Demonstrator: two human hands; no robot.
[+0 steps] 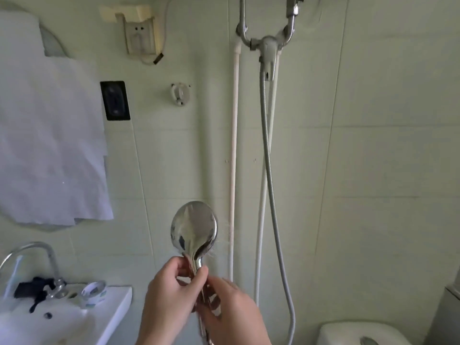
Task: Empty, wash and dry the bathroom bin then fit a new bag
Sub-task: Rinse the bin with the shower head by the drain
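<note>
Head view, chrome shower head (194, 226) upright at centre, spraying toward tiled wall (373, 145), left hand (171, 297) and right hand (232, 310) both grasping its handle, hose (270, 170) looping from mixer (268, 49), basin (74, 319) lower left, bin not visible.

Pale green tiled wall (373, 145) fills the view. A white sink (74, 317) sits at eight o'clock, a white cloth (49, 145) hangs at nine, a toilet (353, 332) at five.

Hands: two, left (171, 295) and right (234, 312)
Shower head (194, 229): one
Shower hose (270, 170): one
Sink (74, 317): one
Tap (37, 260): one
Tape roll (93, 292): one
Wall sockets: two (139, 36) (115, 100)
</note>
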